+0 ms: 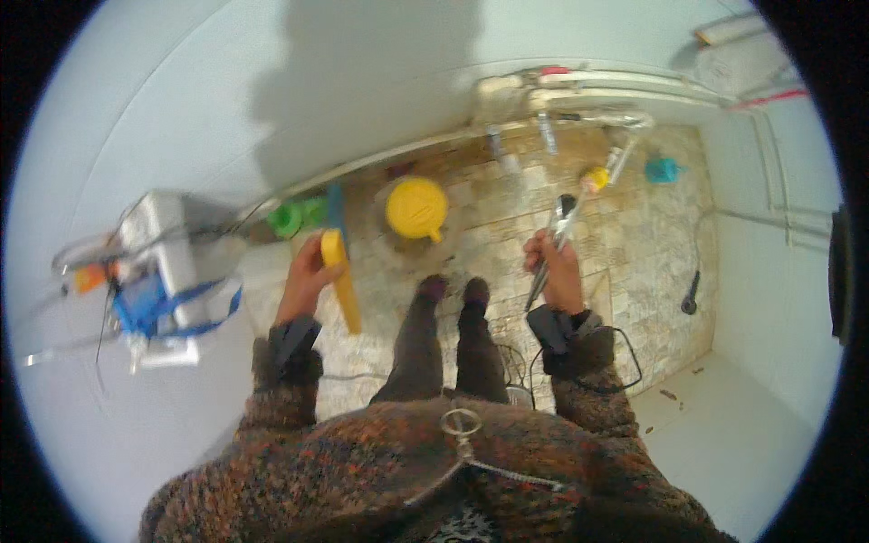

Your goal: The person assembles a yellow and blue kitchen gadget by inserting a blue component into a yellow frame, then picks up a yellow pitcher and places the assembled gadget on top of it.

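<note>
My left hand [303, 276] is clamped on a yellow level [341, 281], held above the tiled floor [634, 262]; my right hand [554, 267] grips metal pliers [554, 242] near a yellow bucket [416, 207].

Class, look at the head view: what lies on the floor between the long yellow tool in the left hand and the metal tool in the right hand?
A round yellow lidded bucket on the stone-tiled floor.

Long yellow plastic tool [341, 281], round yellow plastic bucket [416, 208], beige mottled stone-tile floor [625, 235], brown-and-rust flecked knitted wool sweater [407, 462]
</note>
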`<state>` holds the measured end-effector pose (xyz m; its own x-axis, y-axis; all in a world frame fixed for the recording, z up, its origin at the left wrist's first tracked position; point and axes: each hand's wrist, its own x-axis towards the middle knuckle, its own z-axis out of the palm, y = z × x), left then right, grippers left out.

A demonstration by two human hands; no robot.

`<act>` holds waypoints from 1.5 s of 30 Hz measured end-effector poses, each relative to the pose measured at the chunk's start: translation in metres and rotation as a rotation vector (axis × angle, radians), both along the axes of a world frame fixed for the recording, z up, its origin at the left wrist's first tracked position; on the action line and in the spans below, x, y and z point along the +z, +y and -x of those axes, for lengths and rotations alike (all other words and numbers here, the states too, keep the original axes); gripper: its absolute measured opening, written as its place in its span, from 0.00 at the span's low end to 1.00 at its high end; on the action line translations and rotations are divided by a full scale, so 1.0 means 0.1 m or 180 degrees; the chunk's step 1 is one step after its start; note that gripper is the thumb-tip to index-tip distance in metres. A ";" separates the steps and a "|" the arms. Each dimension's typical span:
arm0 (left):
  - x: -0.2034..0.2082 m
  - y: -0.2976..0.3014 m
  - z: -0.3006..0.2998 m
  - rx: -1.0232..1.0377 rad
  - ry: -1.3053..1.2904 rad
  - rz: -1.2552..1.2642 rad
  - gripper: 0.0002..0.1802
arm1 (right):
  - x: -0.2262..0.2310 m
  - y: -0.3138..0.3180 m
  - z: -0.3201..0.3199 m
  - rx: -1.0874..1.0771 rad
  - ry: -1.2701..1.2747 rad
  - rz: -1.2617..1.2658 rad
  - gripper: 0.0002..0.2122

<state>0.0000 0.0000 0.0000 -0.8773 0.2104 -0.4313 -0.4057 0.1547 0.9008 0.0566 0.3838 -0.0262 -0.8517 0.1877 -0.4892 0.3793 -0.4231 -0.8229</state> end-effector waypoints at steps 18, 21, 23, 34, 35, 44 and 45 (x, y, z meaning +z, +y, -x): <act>1.16 0.04 -0.25 0.0636 -0.0111 -0.1790 0.27 | 1.72 -1.42 0.11 0.2487 0.0150 0.0779 0.17; 1.22 0.05 -0.26 0.0698 -0.0037 -0.1915 0.26 | 1.76 -1.59 0.12 0.2623 0.0221 0.0774 0.15; 1.27 0.09 -0.28 0.0754 -0.0033 -0.1959 0.26 | 1.76 -1.64 0.11 0.2641 0.0244 0.0696 0.15; 1.28 0.23 -0.20 0.0770 -0.0047 -0.2300 0.25 | 1.70 -1.80 0.08 0.2523 0.0835 -0.0580 0.15; 1.27 0.24 -0.20 0.0734 -0.0024 -0.2302 0.25 | 1.72 -1.81 0.08 0.2449 0.0861 -0.0567 0.16; 1.23 0.20 -0.11 0.0655 0.0052 -0.2373 0.27 | 1.95 -1.46 0.33 0.1573 0.1269 -0.0878 0.15; 1.24 0.19 -0.10 0.0692 0.0056 -0.2367 0.27 | 1.91 -1.43 0.39 0.1758 0.1053 -0.1051 0.15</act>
